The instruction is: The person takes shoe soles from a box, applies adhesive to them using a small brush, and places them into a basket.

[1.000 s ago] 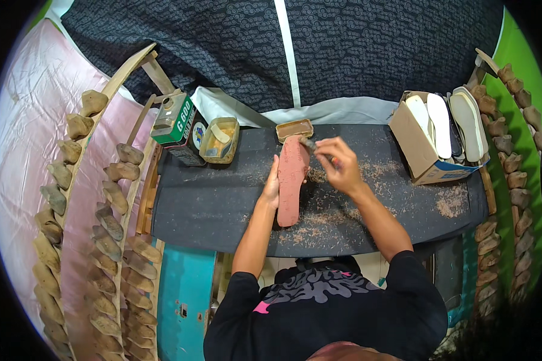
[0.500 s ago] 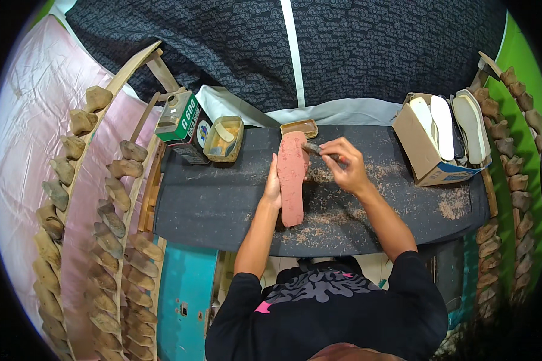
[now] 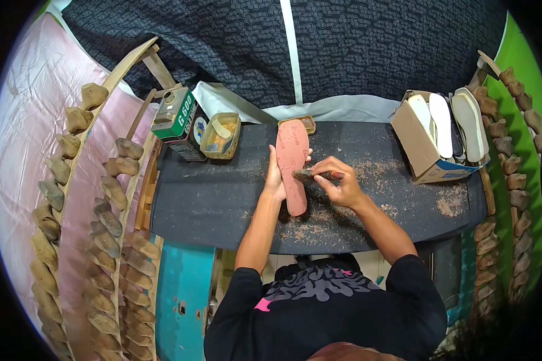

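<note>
A reddish-pink shoe sole [image 3: 293, 150] is held up over the dark-covered table, its wide end toward the far side. My left hand [image 3: 275, 178] grips it from the left edge, with fingertips showing past the right edge. In my right hand [image 3: 341, 188] is a brush [image 3: 318, 174] with a dark head and reddish handle, pinched between thumb and fingers. The brush head touches the middle of the sole's face or sits just over it. Behind the sole's far end lies a small shallow tray [image 3: 308, 124], partly hidden.
Brown shavings [image 3: 370, 171] litter the black cloth [image 3: 190, 198]. At the back left stand a green and dark metal can [image 3: 180, 123] and a yellowish tub [image 3: 221, 136]. A cardboard box [image 3: 411, 141] of soles is at right. Racks of wooden shoe lasts [image 3: 105, 216] flank both sides.
The brush has moved from the sole's far right edge down to its middle, toward me. The sole has tilted slightly, and the crumbs on its face are largely gone.
</note>
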The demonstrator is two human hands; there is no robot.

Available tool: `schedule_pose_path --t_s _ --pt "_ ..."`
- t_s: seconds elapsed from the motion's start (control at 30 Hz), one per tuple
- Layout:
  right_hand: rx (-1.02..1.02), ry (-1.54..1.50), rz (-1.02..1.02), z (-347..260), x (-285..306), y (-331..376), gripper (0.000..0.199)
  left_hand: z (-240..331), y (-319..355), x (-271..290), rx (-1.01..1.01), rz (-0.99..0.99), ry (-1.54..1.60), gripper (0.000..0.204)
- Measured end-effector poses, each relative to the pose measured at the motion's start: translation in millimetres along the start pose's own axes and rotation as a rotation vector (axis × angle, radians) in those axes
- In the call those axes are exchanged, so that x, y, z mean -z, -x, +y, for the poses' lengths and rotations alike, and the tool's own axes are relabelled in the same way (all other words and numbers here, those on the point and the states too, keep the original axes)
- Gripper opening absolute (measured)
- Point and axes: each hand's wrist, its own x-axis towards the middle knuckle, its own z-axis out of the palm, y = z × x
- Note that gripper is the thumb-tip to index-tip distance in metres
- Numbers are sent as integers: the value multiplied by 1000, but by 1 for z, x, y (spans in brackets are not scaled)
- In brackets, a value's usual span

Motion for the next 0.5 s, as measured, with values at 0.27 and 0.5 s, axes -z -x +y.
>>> schedule_pose_path --t_s 0.27,0.5 --pt "-19 64 212 10 1 -4 10 -14 7 -6 3 -55 -117 59" --pt "47 20 -17 -3 -11 20 12 -8 1 12 14 -67 83 57"
